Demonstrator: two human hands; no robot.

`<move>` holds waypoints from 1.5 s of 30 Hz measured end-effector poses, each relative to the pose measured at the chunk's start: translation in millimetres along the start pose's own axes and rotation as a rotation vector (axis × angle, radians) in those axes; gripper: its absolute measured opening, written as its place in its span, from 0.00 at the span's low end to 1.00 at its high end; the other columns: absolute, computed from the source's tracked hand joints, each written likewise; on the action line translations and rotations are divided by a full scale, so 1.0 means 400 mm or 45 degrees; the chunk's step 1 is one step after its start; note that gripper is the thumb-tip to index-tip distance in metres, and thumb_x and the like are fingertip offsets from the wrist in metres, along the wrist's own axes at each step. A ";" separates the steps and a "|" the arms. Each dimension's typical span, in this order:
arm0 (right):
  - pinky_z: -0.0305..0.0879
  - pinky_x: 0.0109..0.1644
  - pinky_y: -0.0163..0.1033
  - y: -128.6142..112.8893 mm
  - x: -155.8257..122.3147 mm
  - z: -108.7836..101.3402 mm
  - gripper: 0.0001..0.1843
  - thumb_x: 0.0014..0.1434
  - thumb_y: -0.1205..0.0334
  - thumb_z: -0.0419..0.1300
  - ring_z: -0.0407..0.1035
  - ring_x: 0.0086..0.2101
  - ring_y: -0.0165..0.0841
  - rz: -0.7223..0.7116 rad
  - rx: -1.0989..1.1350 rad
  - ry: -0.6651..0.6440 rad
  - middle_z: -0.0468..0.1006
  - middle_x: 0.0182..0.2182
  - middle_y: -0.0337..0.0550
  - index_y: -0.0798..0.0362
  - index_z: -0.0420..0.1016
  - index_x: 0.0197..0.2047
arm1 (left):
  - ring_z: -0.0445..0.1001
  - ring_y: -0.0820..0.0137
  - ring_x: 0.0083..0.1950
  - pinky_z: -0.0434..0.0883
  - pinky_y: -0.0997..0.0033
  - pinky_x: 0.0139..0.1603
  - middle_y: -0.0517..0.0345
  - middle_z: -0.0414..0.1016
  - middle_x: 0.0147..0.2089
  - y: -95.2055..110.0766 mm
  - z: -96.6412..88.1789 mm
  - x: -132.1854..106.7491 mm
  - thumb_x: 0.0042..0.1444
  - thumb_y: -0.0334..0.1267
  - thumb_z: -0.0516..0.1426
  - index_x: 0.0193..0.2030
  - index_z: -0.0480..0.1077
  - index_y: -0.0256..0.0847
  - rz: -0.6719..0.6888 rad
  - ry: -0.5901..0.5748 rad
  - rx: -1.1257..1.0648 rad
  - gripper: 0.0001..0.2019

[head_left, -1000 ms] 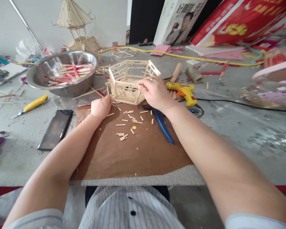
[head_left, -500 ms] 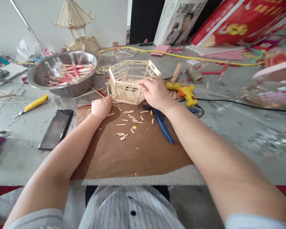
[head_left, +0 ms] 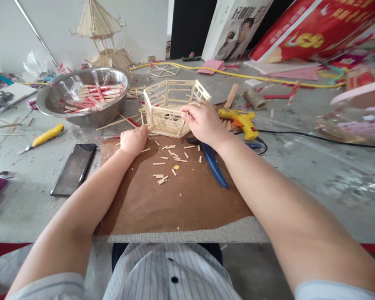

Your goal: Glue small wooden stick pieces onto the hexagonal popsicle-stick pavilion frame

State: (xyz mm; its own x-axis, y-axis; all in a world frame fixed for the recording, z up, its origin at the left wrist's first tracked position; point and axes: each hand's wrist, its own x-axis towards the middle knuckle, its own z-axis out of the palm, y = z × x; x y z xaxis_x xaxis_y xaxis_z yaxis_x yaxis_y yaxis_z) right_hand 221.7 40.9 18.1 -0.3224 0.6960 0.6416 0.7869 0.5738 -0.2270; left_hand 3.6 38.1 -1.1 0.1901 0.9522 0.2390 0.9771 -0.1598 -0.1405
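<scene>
A six-sided frame of thin wooden sticks (head_left: 167, 114) stands at the far edge of a brown sheet (head_left: 175, 204). My right hand (head_left: 203, 121) pinches the top rail of its near wall, close to the right front corner. At the lower left front corner, my left hand (head_left: 134, 139) is closed with its fingertips against the frame's base. The palm hides the right side of the frame in part. Short cut stick pieces (head_left: 175, 156) lie scattered on the sheet in front. Blue-handled pliers (head_left: 214, 164) lie just below my right hand, their head partly covered.
A steel bowl (head_left: 81, 116) of sticks stands at the left, behind a yellow utility knife (head_left: 46, 135) and a phone (head_left: 73, 168). A yellow glue gun (head_left: 242, 121) with a black cord lies at the right. Behind stands a stick-built pagoda (head_left: 101, 29).
Both hands keep their places on the stick frame. Only a very slight shift of the whole view shows.
</scene>
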 end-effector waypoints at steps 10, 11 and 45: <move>0.58 0.44 0.47 0.000 -0.001 0.001 0.10 0.58 0.64 0.47 0.64 0.40 0.42 -0.001 0.012 0.007 0.72 0.33 0.47 0.49 0.69 0.34 | 0.75 0.60 0.41 0.66 0.64 0.40 0.48 0.77 0.38 0.003 -0.005 -0.002 0.61 0.49 0.41 0.46 0.69 0.43 -0.025 -0.028 -0.012 0.21; 0.58 0.44 0.47 0.000 -0.001 0.001 0.10 0.58 0.64 0.47 0.64 0.40 0.42 0.001 0.012 0.005 0.72 0.33 0.47 0.49 0.69 0.34 | 0.75 0.59 0.40 0.66 0.63 0.40 0.48 0.77 0.38 0.003 -0.005 -0.002 0.61 0.49 0.41 0.46 0.69 0.43 -0.025 -0.029 -0.014 0.21; 0.58 0.45 0.46 0.000 -0.001 0.001 0.09 0.58 0.64 0.47 0.64 0.40 0.41 -0.021 -0.012 0.007 0.73 0.34 0.47 0.49 0.68 0.34 | 0.75 0.60 0.42 0.67 0.63 0.41 0.49 0.77 0.40 -0.005 -0.003 0.000 0.60 0.50 0.43 0.46 0.69 0.44 -0.011 -0.002 -0.077 0.20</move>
State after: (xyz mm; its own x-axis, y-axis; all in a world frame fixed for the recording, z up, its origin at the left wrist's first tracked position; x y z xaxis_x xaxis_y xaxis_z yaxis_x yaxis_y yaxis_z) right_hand 221.6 40.9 17.6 -0.3327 0.6840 0.6492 0.7864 0.5812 -0.2093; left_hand 1.7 38.0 0.3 0.1814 0.9541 0.2382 0.9827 -0.1668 -0.0804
